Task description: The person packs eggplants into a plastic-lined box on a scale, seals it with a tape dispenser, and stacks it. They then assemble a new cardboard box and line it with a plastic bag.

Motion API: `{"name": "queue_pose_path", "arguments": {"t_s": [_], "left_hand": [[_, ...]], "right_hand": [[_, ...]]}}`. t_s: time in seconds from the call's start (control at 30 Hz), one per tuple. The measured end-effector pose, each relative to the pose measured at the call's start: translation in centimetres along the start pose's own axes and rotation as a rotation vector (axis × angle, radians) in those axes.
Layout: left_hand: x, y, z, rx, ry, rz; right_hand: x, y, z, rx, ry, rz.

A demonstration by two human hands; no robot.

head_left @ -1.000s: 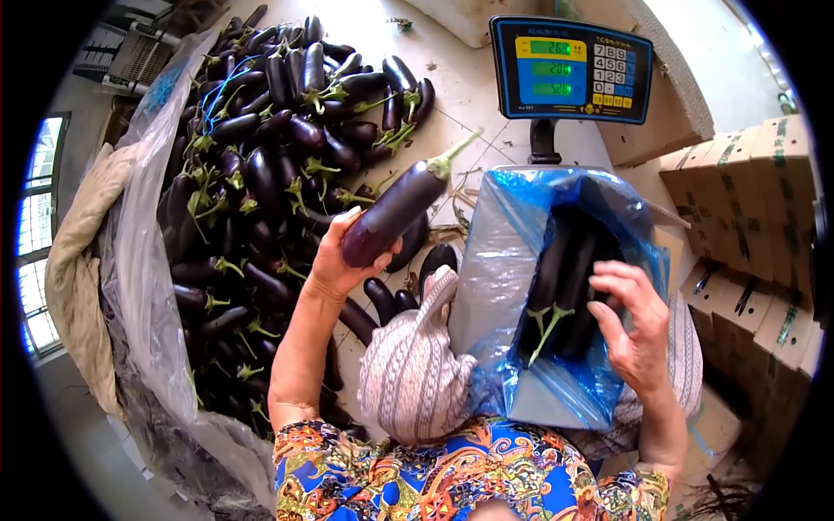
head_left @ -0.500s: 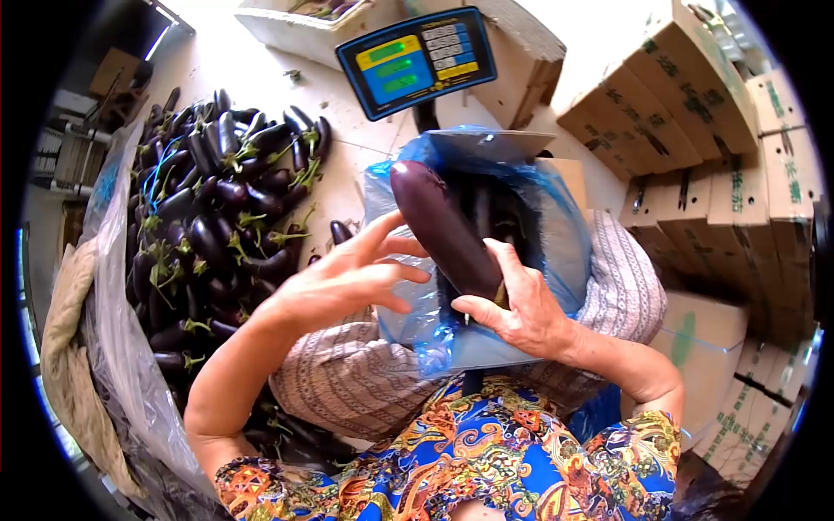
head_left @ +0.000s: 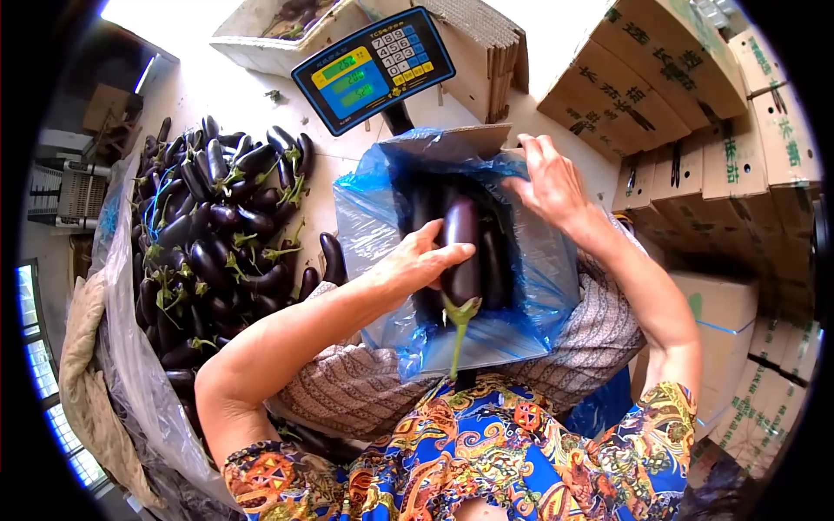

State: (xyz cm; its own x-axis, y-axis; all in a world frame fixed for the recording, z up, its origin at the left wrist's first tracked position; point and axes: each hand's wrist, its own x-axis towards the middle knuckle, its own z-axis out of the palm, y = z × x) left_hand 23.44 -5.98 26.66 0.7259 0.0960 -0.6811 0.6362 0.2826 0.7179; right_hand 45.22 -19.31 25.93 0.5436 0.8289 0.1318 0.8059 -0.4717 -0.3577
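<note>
The left hand grips a long dark-purple eggplant by its middle, stem toward the person, inside the blue plastic-lined cardboard box. The right hand clasps the box's far right corner, fingers curled over the rim, just below the blue digital scale display.

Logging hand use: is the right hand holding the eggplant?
No, the left hand holds the eggplant; the right hand grips the bag rim.
</note>
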Motion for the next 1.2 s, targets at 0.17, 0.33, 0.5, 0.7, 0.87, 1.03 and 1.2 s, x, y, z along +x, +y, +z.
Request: {"name": "queue_pose_path", "arguments": {"t_s": [0.17, 0.33, 0.5, 0.7, 0.87, 1.03, 1.2], "left_hand": [[3.6, 0.2, 1.8, 0.209, 0.043, -0.053], [5.9, 0.4, 1.8, 0.38, 0.138, 0.058], [8.5, 0.9, 1.8, 0.734, 0.297, 0.32], [8.8, 1.0, 2.3, 1.101, 0.275, 0.396], [3.2, 1.6, 2.2, 1.002, 0.049, 0.615], [-4.4, 2.7, 2.4, 1.012, -0.258, 0.595], [-5.4, 1.1, 1.9, 1.136, -0.322, 0.612]], "right_hand": [[2.6, 2.0, 1.2, 0.262, 0.056, 0.224], [3.0, 1.7, -0.8, 0.437, 0.113, 0.211], [2.9, 0.3, -1.3, 0.559, 0.061, 0.2], [2.1, -0.2, -2.8, 0.664, 0.055, 0.164], [0.5, -0.2, -7.8, 0.839, 0.286, 0.264], [-1.3, 0.5, -9.3, 0.871, 0.208, 0.346], [-2.3, -2.3, -8.6, 0.541, -0.052, 0.06]]}}
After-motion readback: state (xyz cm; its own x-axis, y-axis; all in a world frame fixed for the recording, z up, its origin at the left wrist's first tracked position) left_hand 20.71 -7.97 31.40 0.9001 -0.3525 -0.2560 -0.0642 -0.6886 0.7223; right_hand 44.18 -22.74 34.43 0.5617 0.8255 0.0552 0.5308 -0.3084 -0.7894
